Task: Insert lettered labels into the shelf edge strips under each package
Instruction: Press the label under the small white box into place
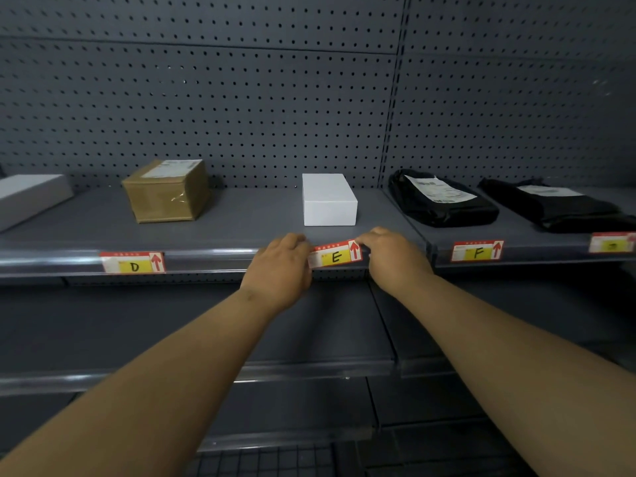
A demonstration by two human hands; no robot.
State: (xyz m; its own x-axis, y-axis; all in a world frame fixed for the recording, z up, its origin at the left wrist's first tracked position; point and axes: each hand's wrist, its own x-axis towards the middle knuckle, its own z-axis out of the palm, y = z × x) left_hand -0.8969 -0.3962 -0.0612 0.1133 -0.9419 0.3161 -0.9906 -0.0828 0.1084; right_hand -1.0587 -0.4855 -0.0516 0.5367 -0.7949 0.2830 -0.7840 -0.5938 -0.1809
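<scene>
- The E label (335, 257) is held at the front of the shelf edge strip (213, 259), directly under the white box (329, 201). It is tilted, with its right end higher than its left.
- The step in hand is judged to be the seating of this label. It looks only partly entered in the strip, if at all, though the lower edge cannot be read clearly.
- The next move calls for the label to be levelled and its edges tucked behind the strip's lips, then centred under the box.
- The left end of the label is grasped by the left hand (280, 270), fingers curled over the strip and knuckles toward the camera.
- The upper right corner is pinched by the fingers (366, 239) of the right hand (392, 259). Both forearms are stretched forward, converging on the label.
- A D label (133, 262) is seated under the brown carton (167, 191), and an F label (477, 251) under a black bag (444, 201).
- A further label (612, 242), its letter unreadable, is set under a second black bag (568, 208) at the far right.
</scene>
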